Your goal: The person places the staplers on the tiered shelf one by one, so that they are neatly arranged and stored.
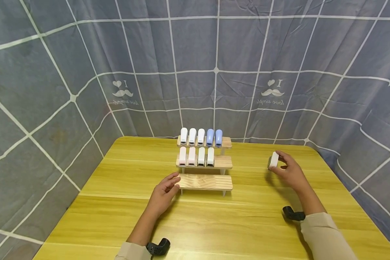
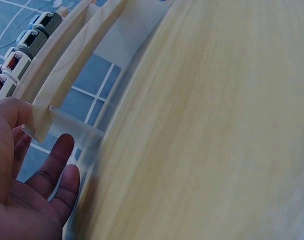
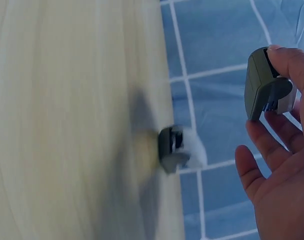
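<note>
My right hand [image 1: 290,171] pinches a small white-and-dark-grey stapler-like device [image 1: 274,159] between thumb and fingers, above the table's right side. In the right wrist view, the dark grey base of the device [image 3: 259,87] faces left. My left hand [image 1: 164,193] is at the left end of the lowest wooden shelf [image 1: 206,181]. Its thumb touches that shelf end in the left wrist view, with the other fingers loosely spread. Several white and blue devices [image 1: 209,137] line the top shelf. Pale pink and white-and-dark ones [image 1: 191,156] stand on the middle shelf.
The three-tier stand rests on a yellow wood-grain table [image 1: 247,224]. Grey-blue gridded curtains [image 1: 195,90] enclose the back and sides. A blurred grey-and-white thing [image 3: 182,150] shows near the table edge in the right wrist view. Both wrists wear black cameras [image 1: 292,213].
</note>
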Tool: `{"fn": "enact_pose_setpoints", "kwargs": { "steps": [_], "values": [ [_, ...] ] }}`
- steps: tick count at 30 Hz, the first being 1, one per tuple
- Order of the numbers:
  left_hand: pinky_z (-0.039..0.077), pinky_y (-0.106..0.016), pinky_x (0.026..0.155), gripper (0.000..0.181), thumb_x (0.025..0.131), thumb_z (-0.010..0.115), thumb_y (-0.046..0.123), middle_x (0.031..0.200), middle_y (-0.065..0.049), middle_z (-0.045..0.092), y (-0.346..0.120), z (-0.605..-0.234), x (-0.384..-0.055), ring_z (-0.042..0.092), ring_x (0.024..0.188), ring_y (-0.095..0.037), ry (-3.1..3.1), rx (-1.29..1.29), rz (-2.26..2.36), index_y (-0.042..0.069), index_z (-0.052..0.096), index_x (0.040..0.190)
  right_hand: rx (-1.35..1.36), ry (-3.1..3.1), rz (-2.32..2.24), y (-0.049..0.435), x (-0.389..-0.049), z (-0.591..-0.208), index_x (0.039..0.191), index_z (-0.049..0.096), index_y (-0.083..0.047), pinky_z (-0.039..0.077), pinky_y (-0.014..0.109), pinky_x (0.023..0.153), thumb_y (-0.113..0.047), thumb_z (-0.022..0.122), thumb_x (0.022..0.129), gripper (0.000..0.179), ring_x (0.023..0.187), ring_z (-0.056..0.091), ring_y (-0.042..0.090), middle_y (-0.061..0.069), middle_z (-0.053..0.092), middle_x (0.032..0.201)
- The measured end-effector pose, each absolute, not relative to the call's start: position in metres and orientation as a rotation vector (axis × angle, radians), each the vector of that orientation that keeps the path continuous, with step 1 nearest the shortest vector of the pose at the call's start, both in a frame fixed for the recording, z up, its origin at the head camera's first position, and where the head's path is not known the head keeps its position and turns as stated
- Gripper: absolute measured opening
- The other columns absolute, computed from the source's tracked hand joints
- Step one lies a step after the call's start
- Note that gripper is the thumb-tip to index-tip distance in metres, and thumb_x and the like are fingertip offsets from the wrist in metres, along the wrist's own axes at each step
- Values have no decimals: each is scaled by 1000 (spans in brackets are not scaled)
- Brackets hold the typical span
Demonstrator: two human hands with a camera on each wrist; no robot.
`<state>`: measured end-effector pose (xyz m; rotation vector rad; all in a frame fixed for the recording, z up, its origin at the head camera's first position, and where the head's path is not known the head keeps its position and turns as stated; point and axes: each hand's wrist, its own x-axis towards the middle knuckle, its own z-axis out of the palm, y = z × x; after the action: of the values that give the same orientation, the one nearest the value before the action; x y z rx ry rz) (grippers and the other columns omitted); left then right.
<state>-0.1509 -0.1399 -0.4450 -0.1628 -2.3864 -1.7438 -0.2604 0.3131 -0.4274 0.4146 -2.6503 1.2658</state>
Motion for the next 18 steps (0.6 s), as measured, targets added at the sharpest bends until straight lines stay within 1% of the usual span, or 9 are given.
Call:
{"fn": "enact_pose_setpoints", "kwargs": {
  "steps": [1,3,4,5,11,14,16,18],
  "values": [
    [48,-37,96,30,97,61,1,144,-11,53,-140,-449,-153,56,123,-30,-2390,-158,-1737,-7,64,126,427,-2639,1276,310,-260,-427,151,30,9,44,27,88,-14,71,93,74,126,45,44,31,41,142],
    [48,-38,96,30,97,60,1,144,-11,53,-140,-450,-154,56,123,-30,-2388,-158,-1733,-6,65,126,444,-2620,1302,304,-258,-425,151,30,8,42,16,84,-11,71,93,73,125,45,43,31,40,142],
    [48,-38,96,30,97,61,1,144,-11,53,-140,-449,-154,56,123,-31,-2389,-157,-1735,-7,65,126,452,-2612,1313,301,-257,-424,151,30,8,41,12,81,-10,71,93,73,125,45,42,30,40,143],
    [48,-38,96,30,97,61,1,143,-12,53,-140,-448,-153,56,123,-31,-2388,-161,-1739,-7,65,125,464,-2604,1323,298,-255,-422,151,30,9,41,11,81,-8,70,93,73,124,45,43,31,39,143],
    [49,-35,95,30,97,61,0,143,-15,53,-140,-435,-147,56,123,-32,-2387,-184,-1764,-9,64,125,514,-2592,1305,279,-250,-414,150,32,8,46,31,86,-7,72,91,73,124,47,42,29,41,141],
    [49,-36,94,30,97,61,1,143,-15,53,-140,-435,-146,57,122,-33,-2398,-183,-1755,-8,65,125,533,-2580,1281,271,-250,-411,150,35,6,46,31,85,-9,73,91,71,124,48,41,27,44,141],
    [49,-36,94,29,97,61,1,143,-15,53,-140,-436,-147,57,121,-33,-2404,-181,-1748,-8,65,124,549,-2570,1265,266,-251,-410,149,37,5,45,29,84,-10,73,91,70,124,49,41,26,45,142],
    [49,-37,94,29,97,61,1,143,-15,53,-140,-436,-147,57,121,-32,-2408,-177,-1744,-8,65,124,565,-2560,1263,260,-251,-408,149,37,4,44,30,84,-11,73,91,70,125,49,41,25,44,143]
  ]
}}
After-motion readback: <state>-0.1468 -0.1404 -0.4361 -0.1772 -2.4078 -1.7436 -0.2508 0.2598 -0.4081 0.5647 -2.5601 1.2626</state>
